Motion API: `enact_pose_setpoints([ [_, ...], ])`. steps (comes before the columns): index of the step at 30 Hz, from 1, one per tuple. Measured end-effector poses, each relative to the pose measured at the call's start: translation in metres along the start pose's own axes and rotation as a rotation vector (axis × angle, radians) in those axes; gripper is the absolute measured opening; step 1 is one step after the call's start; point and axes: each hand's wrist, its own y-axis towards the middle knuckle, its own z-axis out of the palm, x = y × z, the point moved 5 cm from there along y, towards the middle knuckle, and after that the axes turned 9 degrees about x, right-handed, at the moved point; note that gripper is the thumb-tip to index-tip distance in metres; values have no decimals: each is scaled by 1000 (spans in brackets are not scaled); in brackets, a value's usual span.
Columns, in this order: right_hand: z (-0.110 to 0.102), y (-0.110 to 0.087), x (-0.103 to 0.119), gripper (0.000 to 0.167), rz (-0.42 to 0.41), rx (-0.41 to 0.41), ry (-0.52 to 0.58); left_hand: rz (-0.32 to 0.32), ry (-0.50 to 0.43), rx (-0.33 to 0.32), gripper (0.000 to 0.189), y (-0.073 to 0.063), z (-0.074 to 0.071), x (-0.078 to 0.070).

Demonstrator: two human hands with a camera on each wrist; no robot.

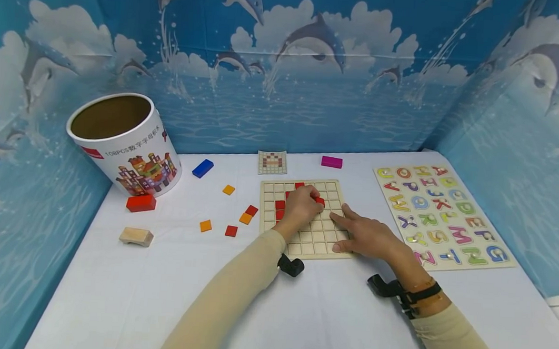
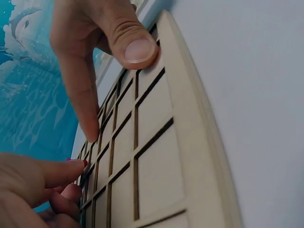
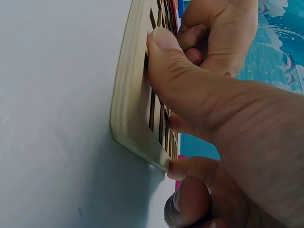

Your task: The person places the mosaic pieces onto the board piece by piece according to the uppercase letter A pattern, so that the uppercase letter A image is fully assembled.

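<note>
My left hand (image 1: 301, 207) reaches over a wooden grid board (image 1: 311, 248) and pinches a small red square tile (image 1: 321, 201) at the board's right part. Red tiles (image 1: 280, 204) fill some of the grid's squares to the left, partly hidden by that hand. At the board's right edge rests my right hand (image 1: 368, 236), fingers extended, with its thumb (image 3: 167, 40) and forefinger on the wood. From the left wrist view, a sliver of red shows at the left hand's fingertips (image 2: 76, 171), close over the grid.
Loose orange tiles (image 1: 205, 225) and red tiles (image 1: 231, 231) lie left of the board. Behind it are a pattern card (image 1: 272, 163) and a magenta block (image 1: 332, 162). A letter puzzle board (image 1: 440, 217) lies right. Blue (image 1: 203, 168), red (image 1: 141, 203) and plain wooden (image 1: 136, 236) blocks surround a bucket (image 1: 129, 145).
</note>
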Motion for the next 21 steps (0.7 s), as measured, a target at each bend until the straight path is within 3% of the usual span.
enact_pose_setpoints([
  [7, 0, 0, -2, 91, -3, 0, -1, -27, 57, 13, 24, 6, 13, -1],
  [12, -1, 0, -1, 91, -7, 1, -4, 26, 60, 18, 30, 3, 10, -1],
  [16, -2, 0, -2, 91, -3, 4, 4, 81, -15, 31, 31, -5, -14, 1],
  [21, -2, -1, -3, 91, -12, 21, 45, 75, -178, 47, 32, -19, -74, 26],
])
